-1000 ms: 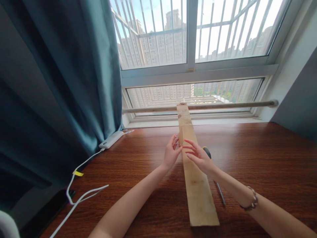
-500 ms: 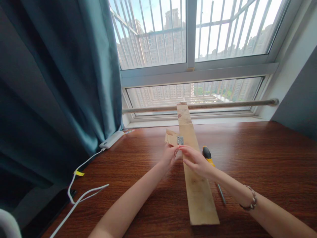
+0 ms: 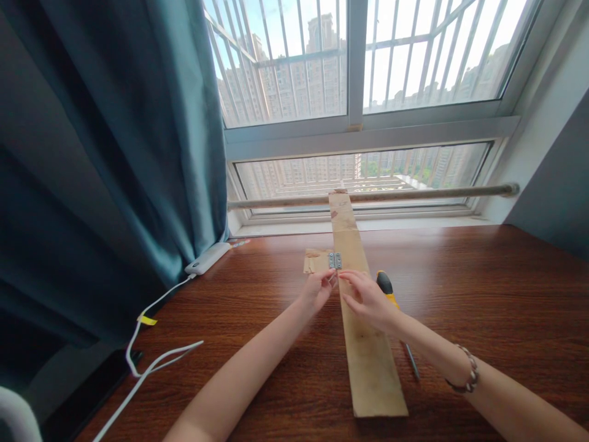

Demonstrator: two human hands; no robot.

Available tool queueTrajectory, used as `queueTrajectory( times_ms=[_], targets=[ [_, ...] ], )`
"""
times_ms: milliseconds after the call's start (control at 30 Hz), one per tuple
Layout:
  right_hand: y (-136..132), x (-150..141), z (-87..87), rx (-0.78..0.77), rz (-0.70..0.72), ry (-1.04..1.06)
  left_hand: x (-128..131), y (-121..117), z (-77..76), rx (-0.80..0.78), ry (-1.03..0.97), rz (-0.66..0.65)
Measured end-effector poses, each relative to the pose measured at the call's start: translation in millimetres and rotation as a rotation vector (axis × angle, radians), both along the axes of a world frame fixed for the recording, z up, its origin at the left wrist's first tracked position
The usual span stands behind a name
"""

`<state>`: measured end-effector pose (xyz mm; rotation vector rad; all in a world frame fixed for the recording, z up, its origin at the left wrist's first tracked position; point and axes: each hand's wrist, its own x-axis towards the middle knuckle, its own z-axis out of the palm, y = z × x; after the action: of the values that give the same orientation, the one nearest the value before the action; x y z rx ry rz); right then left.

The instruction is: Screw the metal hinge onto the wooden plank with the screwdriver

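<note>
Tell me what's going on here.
A person's left hand and right hand are close together by a small metal hinge, the right over a long board. The hinge lies spread across the seam between that board and a short wooden piece. A screwdriver lies right of the board, partly hidden by the right arm.

Board (image 3: 361,350) lay lengthwise on table (image 3: 483,294), far end toward window (image 3: 354,67). Hinge (image 3: 335,261) spanned board's left edge and smaller block (image 3: 315,260) beside it. Screwdriver (image 3: 384,283) lay right of board; power strip (image 3: 208,259) sat far left, beside curtain (image 3: 197,153).
</note>
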<state>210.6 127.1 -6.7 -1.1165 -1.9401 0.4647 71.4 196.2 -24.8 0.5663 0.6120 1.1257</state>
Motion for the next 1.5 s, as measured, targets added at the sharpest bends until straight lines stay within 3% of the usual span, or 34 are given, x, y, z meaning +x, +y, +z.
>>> queueTrajectory(
  times_ms=[133, 233, 400, 500, 567, 700, 867, 1300, 1500],
  targets=[
    [0.6, 2.0, 1.3, -0.001, -0.019, -0.006, -0.6, 0.4, 0.5, -0.031, 0.015, -0.034],
    [9.1, 12.0, 4.2, -0.093, -0.081, 0.014, -1.0, 0.0, 1.3, -0.043, 0.010, -0.045],
    [36.1, 51.4, 11.2, -0.241, -0.362, 0.068, -1.6, -1.2, 2.7, -0.069, 0.009, -0.049],
    [50.3, 80.4, 12.0, -0.264, -0.505, -0.121, -1.8, -0.4, 1.3, -0.072, -0.014, -0.041],
    [55.0, 95.5, 9.8, -0.372, -0.481, -0.305, -1.7, 0.2, 0.5, -0.073, -0.013, -0.039],
    [53.6, 107.2, 1.7, -0.757, -0.353, -0.499, -1.1, 0.1, 0.3, -0.079, -0.010, -0.046],
    [45.4, 101.3, -2.9, -0.883, -0.285, -0.650, -0.5, 0.2, 0.2, -0.053, -0.009, -0.028],
    [51.7, 97.7, -15.8, -1.013, -0.219, -0.418, -0.8, 0.3, -0.6, -0.073, -0.006, -0.028],
    [53.2, 107.9, -2.5, -1.050, -0.287, -0.090, -1.3, 0.7, -1.1, -0.060, -0.018, -0.023]
  ],
)
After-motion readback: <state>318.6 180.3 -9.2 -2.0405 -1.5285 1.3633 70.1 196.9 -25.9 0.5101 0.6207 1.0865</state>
